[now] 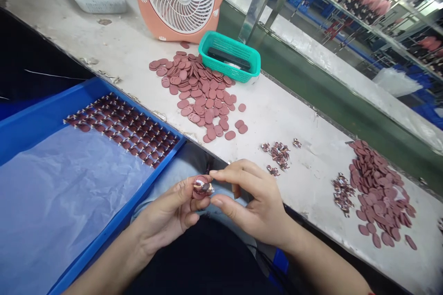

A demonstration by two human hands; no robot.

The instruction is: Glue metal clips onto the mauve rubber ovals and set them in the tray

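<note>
Beside a blue tray [41, 124], a person's left hand [166, 212] clenches a mauve oval piece [201, 187] above the lap; right-hand fingers [235, 175] stay parted just beside it, short of the tabletop [311, 170]

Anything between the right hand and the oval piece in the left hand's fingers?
Nothing visible. The fingertips of the right hand are close beside the mauve oval piece, which the left hand pinches, and no object lies in the small gap between them.
</note>
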